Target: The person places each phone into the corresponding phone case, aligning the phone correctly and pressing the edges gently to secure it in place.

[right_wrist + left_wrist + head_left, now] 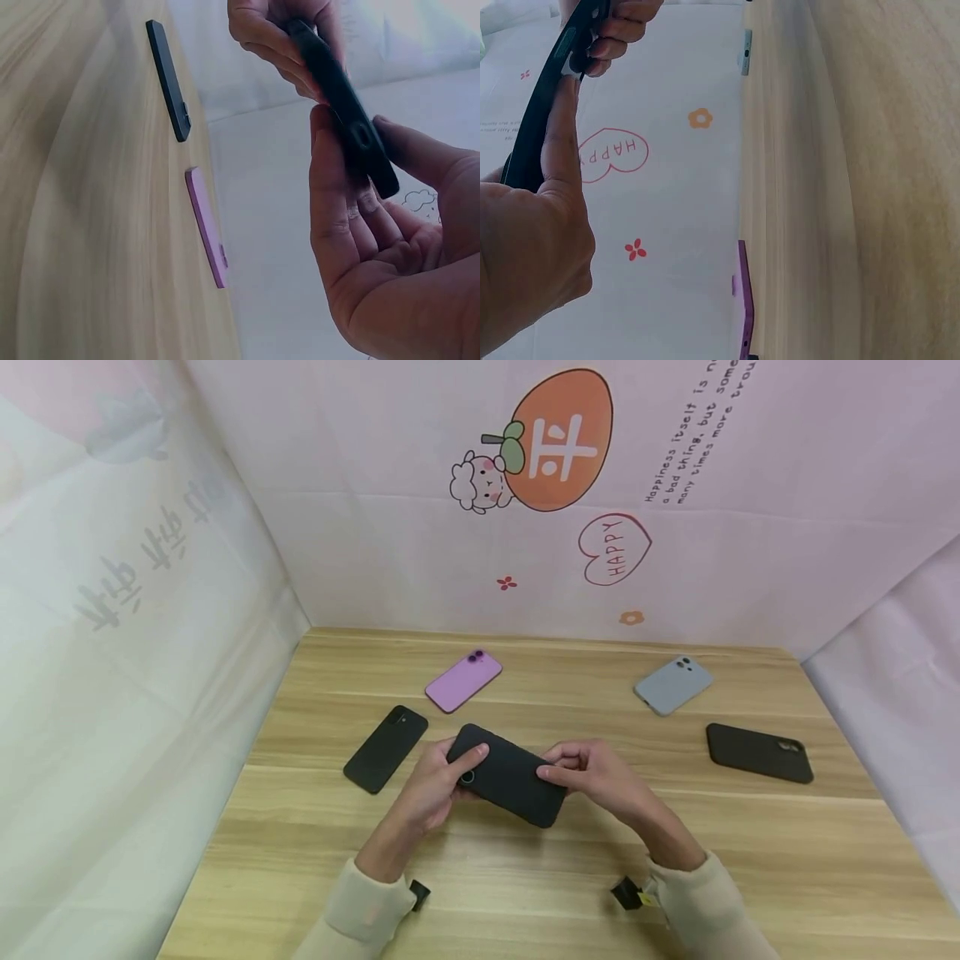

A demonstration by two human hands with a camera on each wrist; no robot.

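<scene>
Both hands at work on one dark phone-shaped piece (512,783), raised off the wooden surface (525,906) and tilted, near the middle of the head view. Left hand (433,783) pinches one end, thumb laid on the face beside a small ring, fingers behind. Right hand (592,770) grips toward the other end, thumb on the face, fingers bent round the back. Neither hand spread; both closed only as far as the piece's thickness allows. Bare phone, case, or one inside the other: cannot tell.

Step in hand, as I judge it: two-handed handling of the piece, perhaps turning it or working its edges. Next move likely calls for a firm hold at one end while the other hand shifts its grip; a loose pinch could let it slip.

Count: hands, two. Held piece, one. Lying on the surface, four: purple phone (462,683), one; pale grey-blue phone (670,688), one; black phones, two, one left of the hands (382,753), one at far right (756,752). Five phone-shaped items altogether.
</scene>
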